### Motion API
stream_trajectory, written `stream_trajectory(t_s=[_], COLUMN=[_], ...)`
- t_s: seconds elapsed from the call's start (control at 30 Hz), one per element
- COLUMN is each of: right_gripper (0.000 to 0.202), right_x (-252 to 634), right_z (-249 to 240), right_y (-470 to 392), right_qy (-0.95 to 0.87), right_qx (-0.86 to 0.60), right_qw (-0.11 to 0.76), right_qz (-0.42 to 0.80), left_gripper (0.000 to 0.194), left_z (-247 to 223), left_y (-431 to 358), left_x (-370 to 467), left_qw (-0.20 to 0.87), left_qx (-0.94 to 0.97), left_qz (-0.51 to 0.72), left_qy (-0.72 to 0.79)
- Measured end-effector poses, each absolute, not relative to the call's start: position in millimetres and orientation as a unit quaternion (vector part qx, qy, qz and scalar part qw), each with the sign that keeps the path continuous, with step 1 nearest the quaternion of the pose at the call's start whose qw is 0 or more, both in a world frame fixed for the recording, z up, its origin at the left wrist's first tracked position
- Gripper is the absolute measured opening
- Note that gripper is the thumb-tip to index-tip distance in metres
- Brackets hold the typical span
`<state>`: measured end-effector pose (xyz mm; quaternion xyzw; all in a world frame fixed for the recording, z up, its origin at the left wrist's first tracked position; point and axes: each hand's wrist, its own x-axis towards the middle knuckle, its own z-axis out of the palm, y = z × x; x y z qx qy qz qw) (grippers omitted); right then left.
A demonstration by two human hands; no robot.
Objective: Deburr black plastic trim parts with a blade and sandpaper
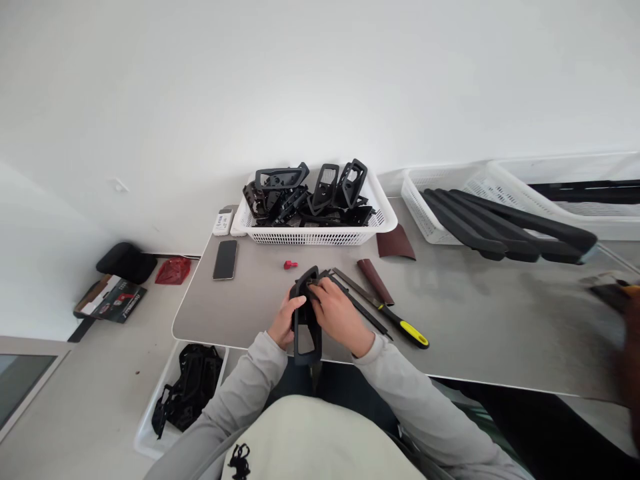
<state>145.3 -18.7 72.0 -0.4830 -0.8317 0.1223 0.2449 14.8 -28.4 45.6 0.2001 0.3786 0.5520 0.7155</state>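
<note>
The left hand [285, 319] is clamped on the left side of a black frame [307, 359], held upright at the front edge of the surface [200, 313]; the right hand [341, 315] works its bent fingers inside the upper part, their grip unclear. Work on this piece looks underway. Similar parts fill the white basket [313, 237] by the back edge; which are finished cannot be told.

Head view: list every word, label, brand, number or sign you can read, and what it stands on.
No text reads clearly.
Box on the floor: printing, too small to read.
White case behind the phone: dark marks, too blurred to read.
Shirt: black print, no legible letters.
</note>
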Motion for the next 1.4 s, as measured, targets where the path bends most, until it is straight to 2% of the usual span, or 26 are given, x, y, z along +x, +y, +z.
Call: stream_trajectory(t_s=[0.13, 0.23, 0.33, 0.4, 0.47, 0.57, 0.67, 0.83, 0.93, 1.0, 1.1, 1.17, 1.23, 1.3, 1.4], right_gripper=[0.022, 0.017, 0.017, 0.015, 0.017, 0.018, 0.017, 0.018, 0.017, 0.017, 0.015, 0.016, 0.019, 0.021, 0.018], right_x=[142, 148, 157, 159, 155, 141, 127, 118, 125, 132, 142, 146, 144, 139, 129], right_z=[76, 85, 97, 103, 104, 98, 90, 85, 91, 97, 107, 110, 109, 105, 97], right_y=[-42, -50, -42, -33, -26, -22, -26, -46, -59, -65, -61, -52, -44, -42, -55], right_qy=[-0.854, -0.864, -0.823, -0.776, -0.756, -0.774, -0.793, -0.855, -0.891, -0.903, -0.878, -0.83, -0.788, -0.786, -0.843], right_qx=[-0.435, -0.373, -0.402, -0.467, -0.504, -0.517, -0.521, -0.451, -0.382, -0.34, -0.367, -0.434, -0.491, -0.516, -0.476], right_qw=[0.185, 0.163, 0.265, 0.363, 0.404, 0.365, 0.314, 0.252, 0.208, 0.196, 0.261, 0.335, 0.369, 0.339, 0.239], right_qz=[0.219, 0.297, 0.302, 0.218, 0.107, 0.0, -0.026, 0.053, 0.132, 0.176, 0.164, 0.102, 0.046, 0.03, 0.076], left_gripper=[0.049, 0.051, 0.046, 0.041, 0.037, 0.034, 0.034, 0.05, 0.066, 0.07, 0.065, 0.056, 0.046, 0.041, 0.048], left_z=[52, 54, 52, 51, 51, 54, 55, 54, 53, 53, 53, 52, 51, 50, 49], left_y=[-23, -21, -23, -26, -30, -34, -35, -34, -31, -30, -30, -32, -33, -33, -33], left_x=[6, 0, -3, -1, 3, 12, 19, 13, 2, -2, 0, 5, 11, 12, 6], left_qw=[0.674, 0.679, 0.713, 0.74, 0.762, 0.778, 0.775, 0.786, 0.814, 0.831, 0.819, 0.791, 0.773, 0.77, 0.79], left_qx=[0.228, 0.228, 0.189, 0.157, 0.131, 0.101, 0.095, 0.117, 0.124, 0.127, 0.14, 0.144, 0.14, 0.133, 0.124], left_qz=[0.576, 0.575, 0.559, 0.538, 0.523, 0.517, 0.516, 0.507, 0.454, 0.42, 0.456, 0.504, 0.526, 0.527, 0.49], left_qy=[0.402, 0.395, 0.379, 0.372, 0.359, 0.342, 0.351, 0.335, 0.341, 0.343, 0.319, 0.315, 0.324, 0.335, 0.347])
